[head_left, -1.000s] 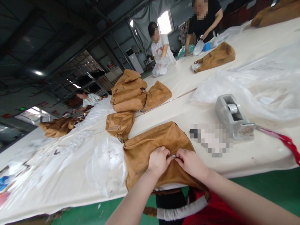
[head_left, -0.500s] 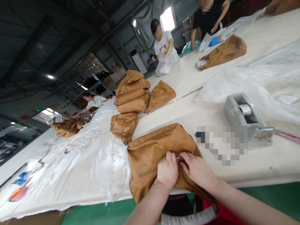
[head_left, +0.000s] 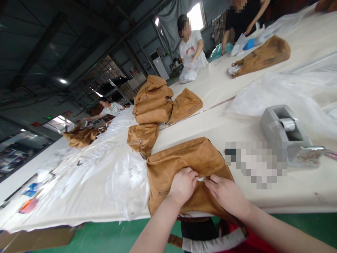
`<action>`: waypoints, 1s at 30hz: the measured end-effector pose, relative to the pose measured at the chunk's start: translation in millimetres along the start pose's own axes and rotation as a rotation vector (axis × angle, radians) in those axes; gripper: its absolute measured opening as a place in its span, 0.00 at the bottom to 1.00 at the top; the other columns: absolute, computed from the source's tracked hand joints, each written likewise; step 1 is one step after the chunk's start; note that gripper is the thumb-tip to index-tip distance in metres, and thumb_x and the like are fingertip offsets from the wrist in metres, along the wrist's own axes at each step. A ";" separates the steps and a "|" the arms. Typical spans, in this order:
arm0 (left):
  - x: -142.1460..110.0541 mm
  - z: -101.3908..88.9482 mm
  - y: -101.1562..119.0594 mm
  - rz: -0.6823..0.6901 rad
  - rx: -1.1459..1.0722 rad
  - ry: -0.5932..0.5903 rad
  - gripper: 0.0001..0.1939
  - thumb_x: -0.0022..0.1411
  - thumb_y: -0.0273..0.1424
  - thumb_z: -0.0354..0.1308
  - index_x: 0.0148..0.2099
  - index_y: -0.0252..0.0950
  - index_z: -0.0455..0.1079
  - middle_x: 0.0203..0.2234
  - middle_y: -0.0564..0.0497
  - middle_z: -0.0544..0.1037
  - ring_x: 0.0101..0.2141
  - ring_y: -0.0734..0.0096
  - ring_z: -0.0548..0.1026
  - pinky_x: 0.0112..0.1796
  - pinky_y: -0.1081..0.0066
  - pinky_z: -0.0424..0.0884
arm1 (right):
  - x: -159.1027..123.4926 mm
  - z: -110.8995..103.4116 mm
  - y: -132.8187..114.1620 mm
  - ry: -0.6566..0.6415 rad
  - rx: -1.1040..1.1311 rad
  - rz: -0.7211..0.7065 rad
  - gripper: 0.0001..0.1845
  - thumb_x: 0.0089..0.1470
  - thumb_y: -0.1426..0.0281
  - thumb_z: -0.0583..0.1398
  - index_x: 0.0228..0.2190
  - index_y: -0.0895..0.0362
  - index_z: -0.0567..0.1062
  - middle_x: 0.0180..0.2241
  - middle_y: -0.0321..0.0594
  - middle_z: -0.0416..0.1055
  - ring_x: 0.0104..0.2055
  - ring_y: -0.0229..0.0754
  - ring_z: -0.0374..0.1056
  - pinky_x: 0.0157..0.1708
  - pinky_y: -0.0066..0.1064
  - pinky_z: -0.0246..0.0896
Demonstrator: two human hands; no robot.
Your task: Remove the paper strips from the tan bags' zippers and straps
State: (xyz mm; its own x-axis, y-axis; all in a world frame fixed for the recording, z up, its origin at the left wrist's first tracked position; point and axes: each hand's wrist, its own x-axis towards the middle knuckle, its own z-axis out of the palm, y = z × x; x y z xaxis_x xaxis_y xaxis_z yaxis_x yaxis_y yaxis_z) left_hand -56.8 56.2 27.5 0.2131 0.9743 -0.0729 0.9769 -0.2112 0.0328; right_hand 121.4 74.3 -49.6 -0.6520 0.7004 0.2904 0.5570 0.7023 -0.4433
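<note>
A tan suede-like bag point(head_left: 184, 160) lies flat at the near edge of the long white table point(head_left: 231, 91). My left hand point(head_left: 183, 184) is closed in a pinch on the bag's fabric. My right hand point(head_left: 228, 193) rests on the bag just to the right, its fingertips pinching a small pale metal piece point(head_left: 201, 179) between the two hands. The bag's lower part hangs over the table edge, under my forearms.
A grey tape dispenser point(head_left: 289, 135) stands right of the bag. Clear plastic bags point(head_left: 129, 182) lie to the left. A stack of tan bags point(head_left: 154, 102) sits further back, one more point(head_left: 263, 56) far right. Three other people work along the table.
My hands have stayed together on the bag's front, shifting slightly. The view has drifted, so everything sits a little further right than a second ago.
</note>
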 end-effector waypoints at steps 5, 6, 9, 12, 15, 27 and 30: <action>10.2 -6.1 5.7 0.044 0.146 -0.153 0.12 0.65 0.28 0.47 0.36 0.37 0.73 0.32 0.49 0.75 0.35 0.67 0.74 0.38 0.68 0.71 | -1.8 6.6 -1.3 0.014 -0.095 -0.065 0.18 0.57 0.79 0.52 0.48 0.59 0.70 0.36 0.43 0.70 0.33 0.40 0.68 0.34 0.30 0.61; 13.2 -7.6 6.2 0.056 0.155 -0.170 0.13 0.64 0.28 0.48 0.35 0.36 0.74 0.32 0.48 0.76 0.34 0.66 0.74 0.37 0.68 0.71 | -2.7 7.2 -1.3 0.026 -0.106 -0.077 0.18 0.57 0.79 0.52 0.48 0.59 0.70 0.36 0.43 0.70 0.33 0.40 0.68 0.34 0.30 0.61; 24.4 -13.8 4.7 0.092 0.179 -0.234 0.12 0.63 0.28 0.50 0.34 0.35 0.75 0.30 0.48 0.77 0.33 0.65 0.75 0.36 0.68 0.71 | -5.4 5.3 -1.3 0.072 -0.103 -0.088 0.17 0.58 0.78 0.53 0.48 0.59 0.70 0.35 0.43 0.70 0.33 0.40 0.68 0.34 0.30 0.61; 35.5 -19.9 3.2 0.111 0.192 -0.287 0.08 0.60 0.31 0.56 0.36 0.37 0.76 0.30 0.49 0.78 0.34 0.65 0.76 0.38 0.69 0.72 | -6.4 -0.3 -1.8 0.087 -0.021 -0.060 0.12 0.60 0.75 0.52 0.40 0.57 0.74 0.32 0.41 0.70 0.32 0.39 0.68 0.34 0.30 0.60; 39.7 -21.0 8.3 0.102 0.234 -0.317 0.08 0.58 0.33 0.58 0.37 0.36 0.76 0.31 0.47 0.78 0.35 0.62 0.77 0.37 0.67 0.72 | -5.9 -3.9 -1.9 0.102 0.077 -0.021 0.12 0.61 0.73 0.50 0.35 0.56 0.74 0.31 0.40 0.70 0.32 0.39 0.68 0.34 0.30 0.59; 25.5 -15.9 8.4 0.178 0.311 -0.293 0.10 0.64 0.30 0.50 0.38 0.34 0.72 0.33 0.48 0.75 0.35 0.65 0.75 0.38 0.67 0.71 | -4.1 -11.2 -5.5 0.029 0.184 0.066 0.09 0.57 0.64 0.57 0.34 0.55 0.74 0.33 0.40 0.71 0.35 0.42 0.68 0.36 0.32 0.58; 23.6 -7.5 12.5 0.198 0.344 -0.272 0.09 0.63 0.25 0.50 0.38 0.31 0.71 0.33 0.45 0.75 0.36 0.62 0.75 0.37 0.65 0.71 | 1.8 -8.4 -7.7 0.007 0.131 0.120 0.10 0.56 0.62 0.59 0.34 0.56 0.74 0.33 0.41 0.72 0.35 0.44 0.69 0.36 0.32 0.59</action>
State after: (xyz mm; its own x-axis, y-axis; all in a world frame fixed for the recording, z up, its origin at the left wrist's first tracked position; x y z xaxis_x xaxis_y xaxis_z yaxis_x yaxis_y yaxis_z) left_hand -39.7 77.1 33.7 0.3475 0.8667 -0.3580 0.8562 -0.4489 -0.2558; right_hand 120.2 71.2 -38.5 -0.5809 0.7794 0.2349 0.5584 0.5915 -0.5817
